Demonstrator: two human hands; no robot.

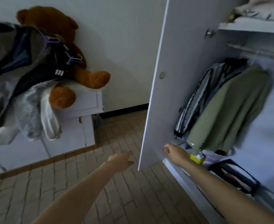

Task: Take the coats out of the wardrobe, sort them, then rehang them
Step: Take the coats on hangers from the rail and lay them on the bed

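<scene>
Low down, right hand (173, 151) at the bottom inner edge of the wardrobe door (173, 78), fingers curled toward it, red nails showing; touching or just short of the panel, cannot tell which through the blur. Nothing seen held in it. Forearm stretched straight from the lower right corner, crossing in front of the wardrobe's base.

Left hand (122, 160) out in front over the tiled floor (100, 183), just left of the door's lower corner and apart from it. Fingers loosely extended and pointing forward, palm down, holding nothing. Arm reaching long from the bottom edge.

Inside the wardrobe (262, 126), hanging from the rail (254, 50): green coat (230, 110) nearest the front, its hem just above the right wrist; striped grey and black garments (202, 94) behind it to the left, pressed against it. Below, something yellow (196, 157) beside the wrist, and a dark-edged bag (236, 175) on the wardrobe floor. Folded bedding on the shelf (252, 27) above the rail.

Well to the left, heap of coats (20, 62) on hangers, piled on a white cabinet (78, 118), purple hanger hooks sticking up. Brown teddy bear (65, 54) sitting against the wall behind the heap, one foot over the cabinet's edge. Pale plastic covers hanging down the cabinet front.
</scene>
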